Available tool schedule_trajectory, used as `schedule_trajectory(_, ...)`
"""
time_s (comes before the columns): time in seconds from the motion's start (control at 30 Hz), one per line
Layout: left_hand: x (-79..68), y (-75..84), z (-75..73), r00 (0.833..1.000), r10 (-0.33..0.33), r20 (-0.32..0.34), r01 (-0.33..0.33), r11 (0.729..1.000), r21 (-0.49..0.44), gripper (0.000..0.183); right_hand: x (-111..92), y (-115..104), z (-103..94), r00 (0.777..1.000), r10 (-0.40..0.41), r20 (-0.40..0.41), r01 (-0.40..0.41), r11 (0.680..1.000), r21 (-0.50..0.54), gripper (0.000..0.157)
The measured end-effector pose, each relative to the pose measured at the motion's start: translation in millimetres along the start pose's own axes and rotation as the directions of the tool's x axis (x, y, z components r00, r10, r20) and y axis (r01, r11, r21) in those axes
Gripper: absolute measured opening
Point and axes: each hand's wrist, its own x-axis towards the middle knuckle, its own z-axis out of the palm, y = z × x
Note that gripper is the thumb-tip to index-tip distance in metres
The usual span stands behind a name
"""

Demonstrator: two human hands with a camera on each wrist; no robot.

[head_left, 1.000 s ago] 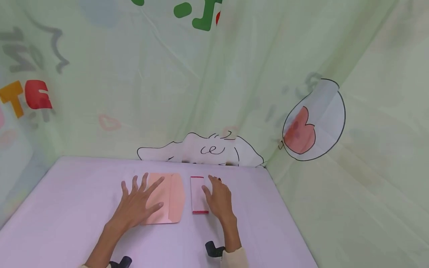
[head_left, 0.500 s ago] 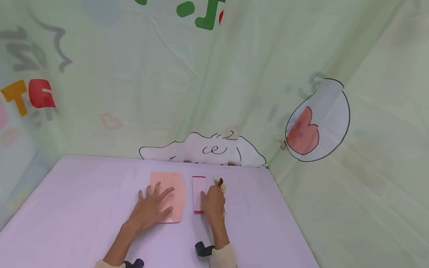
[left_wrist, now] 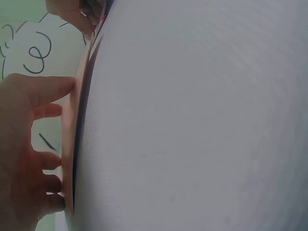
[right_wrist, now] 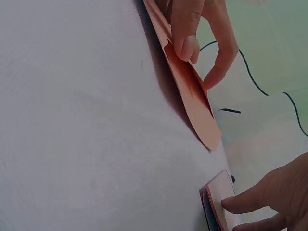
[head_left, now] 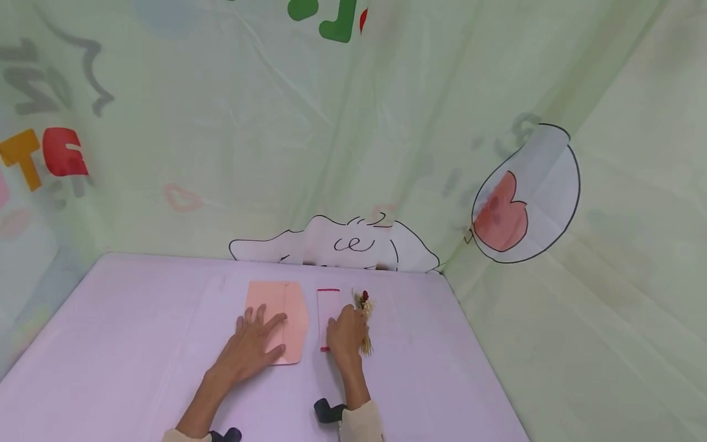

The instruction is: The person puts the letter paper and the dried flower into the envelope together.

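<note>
My left hand [head_left: 251, 345] is spread over a pink envelope [head_left: 294, 319] lying on the table, fingertips pressing its face. In the right wrist view the envelope [right_wrist: 198, 115] has an open pocket, with the thumb and a finger resting on its surface. To the right lies a slim folded card [head_left: 329, 299], white-pink with red trim at its short ends. With curled fingers, my right hand [head_left: 347, 334] pinches the card near its right edge; the right wrist view shows the thumb on the card's face [right_wrist: 220, 187]. The fingertips' undersides are hidden in the head view.
Close to the right hand lies a small dried-flower bunch [head_left: 366, 302] with a dark red bloom and straw-like stems. The table [head_left: 138, 344] wears a pale lilac cover. Printed light-green curtains [head_left: 276, 153] stand along its back and sides.
Both hands have come down onto the paper pieces: the left has moved right and settled on the envelope, the right has moved left onto the card, uncovering the flower bunch.
</note>
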Motion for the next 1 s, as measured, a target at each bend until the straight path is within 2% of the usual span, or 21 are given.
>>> schedule_trajectory(0.27, 1.8, -0.7, 4.1, 0.999, 0.033, -0.040, -0.032, 0.999, 0.023, 0.057, 2, -1, 4.2, 0.997, 0.078, 0.013, -0.078, 0.994, 0.077, 0.034)
schedule_trajectory(0.47, 0.9, -2.0, 5.9, 0.995, 0.061, -0.079, -0.059, 0.998, 0.034, 0.055, 0, 0, 0.1, 0.998, 0.064, -0.024, -0.058, 0.982, 0.179, 0.017)
schedule_trajectory(0.63, -0.3, -3.5, 4.4, 0.997, 0.048, -0.054, -0.047, 0.999, 0.028, 0.056, 0, 1, -4.6, 0.994, 0.093, -0.051, -0.079, 0.970, 0.231, 0.007)
schedule_trajectory(0.83, 0.8, -3.1, 1.0, 0.999, 0.033, -0.026, -0.033, 0.999, -0.004, 0.057, 4, 5, -6.2, 0.980, 0.197, 0.002, -0.188, 0.933, 0.308, 0.007)
schedule_trajectory(1.0, 0.4, -4.0, 1.6, 0.999, 0.038, -0.030, -0.038, 0.999, -0.024, 0.056, 5, 8, -12.7, 0.965, 0.257, 0.042, -0.251, 0.870, 0.424, 0.009)
